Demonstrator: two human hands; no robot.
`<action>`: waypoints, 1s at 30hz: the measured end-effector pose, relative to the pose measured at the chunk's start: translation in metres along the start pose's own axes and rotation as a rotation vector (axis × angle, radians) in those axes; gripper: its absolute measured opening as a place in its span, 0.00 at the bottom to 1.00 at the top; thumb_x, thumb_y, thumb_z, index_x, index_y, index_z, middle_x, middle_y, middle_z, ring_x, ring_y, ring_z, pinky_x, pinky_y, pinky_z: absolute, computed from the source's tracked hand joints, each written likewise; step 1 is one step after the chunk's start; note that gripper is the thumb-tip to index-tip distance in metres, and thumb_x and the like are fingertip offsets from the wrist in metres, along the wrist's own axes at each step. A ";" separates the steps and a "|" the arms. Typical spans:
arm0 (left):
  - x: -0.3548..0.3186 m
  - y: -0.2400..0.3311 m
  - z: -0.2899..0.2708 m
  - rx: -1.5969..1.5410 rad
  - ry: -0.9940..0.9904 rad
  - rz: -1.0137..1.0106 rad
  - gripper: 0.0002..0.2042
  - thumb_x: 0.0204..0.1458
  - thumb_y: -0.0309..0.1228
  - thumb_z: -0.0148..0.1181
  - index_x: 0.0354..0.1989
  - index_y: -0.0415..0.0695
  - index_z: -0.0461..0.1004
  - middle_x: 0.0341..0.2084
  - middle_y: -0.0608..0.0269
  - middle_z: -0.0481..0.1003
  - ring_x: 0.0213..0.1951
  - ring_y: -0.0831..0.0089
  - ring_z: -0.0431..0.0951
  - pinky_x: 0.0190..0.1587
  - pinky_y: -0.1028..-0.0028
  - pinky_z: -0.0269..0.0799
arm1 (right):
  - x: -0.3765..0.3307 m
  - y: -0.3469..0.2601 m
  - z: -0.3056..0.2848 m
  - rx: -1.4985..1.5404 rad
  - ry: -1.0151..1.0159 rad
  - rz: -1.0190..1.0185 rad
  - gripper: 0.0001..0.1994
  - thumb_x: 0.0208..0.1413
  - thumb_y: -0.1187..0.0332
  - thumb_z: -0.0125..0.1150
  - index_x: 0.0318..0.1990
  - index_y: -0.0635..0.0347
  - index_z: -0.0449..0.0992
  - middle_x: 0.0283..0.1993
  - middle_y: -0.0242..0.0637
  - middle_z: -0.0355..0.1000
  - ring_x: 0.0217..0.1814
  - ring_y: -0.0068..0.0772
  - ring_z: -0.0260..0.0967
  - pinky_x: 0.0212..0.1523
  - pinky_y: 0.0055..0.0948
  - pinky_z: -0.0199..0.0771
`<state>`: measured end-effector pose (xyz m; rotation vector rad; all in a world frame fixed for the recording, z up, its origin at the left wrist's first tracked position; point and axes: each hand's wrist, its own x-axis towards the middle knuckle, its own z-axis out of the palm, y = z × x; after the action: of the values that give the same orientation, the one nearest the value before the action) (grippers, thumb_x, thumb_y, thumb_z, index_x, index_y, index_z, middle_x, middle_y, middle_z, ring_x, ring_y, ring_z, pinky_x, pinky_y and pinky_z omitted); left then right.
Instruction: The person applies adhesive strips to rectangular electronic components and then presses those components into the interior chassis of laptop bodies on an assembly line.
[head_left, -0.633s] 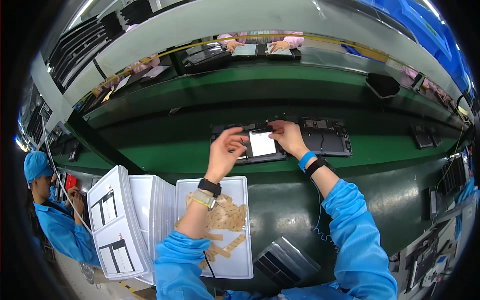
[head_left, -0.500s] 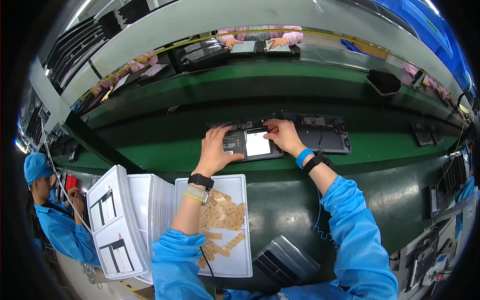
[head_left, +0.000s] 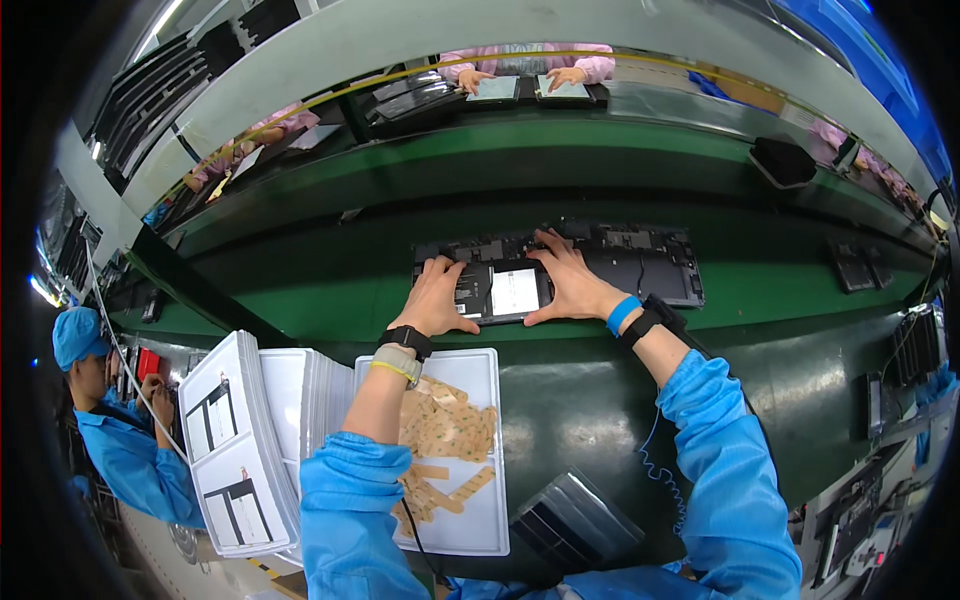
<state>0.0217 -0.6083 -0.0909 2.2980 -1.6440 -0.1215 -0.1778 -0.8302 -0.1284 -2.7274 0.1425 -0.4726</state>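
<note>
An opened flat black electronic device (head_left: 487, 248), its inner parts bare and a white-labelled panel (head_left: 516, 291) in its middle, lies on the green work surface. My left hand (head_left: 435, 300) rests over its left part, fingers spread, with the thumb by the near edge. Across its right part stretches my right hand (head_left: 578, 288), thumb low beside the white panel and fingertips toward the far edge. Both hands are open and touch the device, though what lies under the palms is hidden. Just right sits a second opened black device (head_left: 662, 272).
Near my left forearm a white tray (head_left: 500, 520) holds tan adhesive pieces (head_left: 455, 425), beside stacked white trays (head_left: 240, 440). Dark flat sheets in clear film (head_left: 575, 520) lie closer to me. A coiled blue cord (head_left: 665, 480) hangs by my right arm. A co-worker (head_left: 125, 430) sits left.
My right hand has left its pinch at the white panel's upper right corner and spread out, its thumb now near the front edge. My left hand stays over the device's left part.
</note>
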 end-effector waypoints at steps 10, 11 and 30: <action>-0.006 -0.036 0.025 0.168 -0.095 -0.014 0.59 0.31 0.67 0.77 0.73 0.44 0.65 0.78 0.36 0.47 0.79 0.41 0.42 0.78 0.46 0.41 | -0.010 -0.022 0.006 -0.309 0.015 -0.159 0.50 0.58 0.31 0.59 0.72 0.70 0.62 0.78 0.66 0.50 0.83 0.68 0.40 0.78 0.56 0.50; -0.005 -0.032 0.026 0.160 -0.107 -0.012 0.59 0.34 0.68 0.75 0.74 0.44 0.64 0.78 0.36 0.46 0.80 0.42 0.41 0.78 0.46 0.40 | -0.010 -0.029 0.003 -0.369 -0.016 -0.164 0.48 0.60 0.33 0.57 0.73 0.70 0.62 0.78 0.66 0.52 0.83 0.67 0.41 0.78 0.55 0.50; -0.174 0.137 -0.130 -0.450 0.284 0.144 0.33 0.63 0.45 0.63 0.71 0.38 0.64 0.60 0.41 0.75 0.61 0.46 0.75 0.64 0.56 0.69 | 0.024 -0.082 0.030 -0.186 -0.221 -0.101 0.41 0.57 0.48 0.66 0.74 0.56 0.61 0.77 0.53 0.60 0.79 0.57 0.56 0.70 0.64 0.55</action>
<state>-0.1287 -0.4595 0.0541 1.7676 -1.4551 -0.1127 -0.1418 -0.7475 -0.1168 -2.9563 -0.0107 -0.1903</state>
